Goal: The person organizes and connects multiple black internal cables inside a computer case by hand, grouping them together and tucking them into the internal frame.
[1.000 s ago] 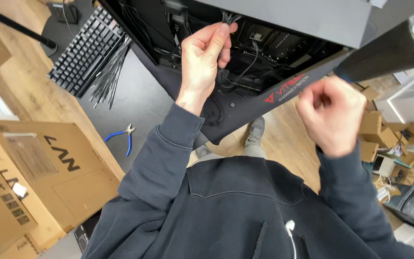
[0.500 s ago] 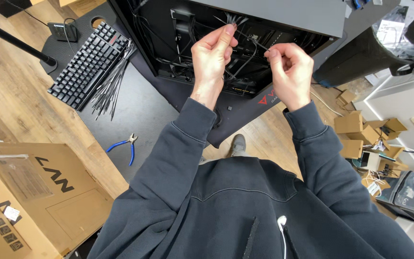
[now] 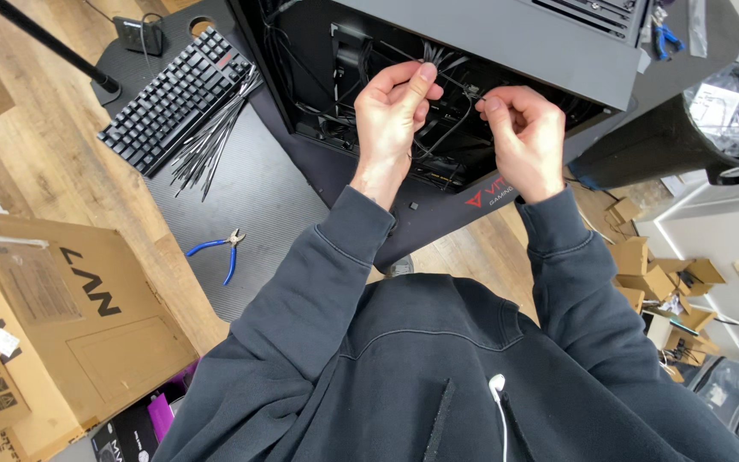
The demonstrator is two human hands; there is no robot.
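Head view: a thin black cable tie [image 3: 453, 79] stretches between the pinching fingertips of the left hand [image 3: 393, 115] and right hand [image 3: 519, 137], over cables in the open black computer case [image 3: 489, 34] at upper centre. Half a second ago the hands were slightly wider apart. Left of centre, blue-handled cutters [image 3: 218, 250] and spare ties [image 3: 211, 137] lie on the dark desk [image 3: 250, 197] above wood flooring.

A large brown cardboard box [image 3: 53, 325] with black lettering and white labels stands at lower left beside the worktop [image 3: 258, 197], and small brown cartons [image 3: 652, 274] lie heaped on the floor at right.
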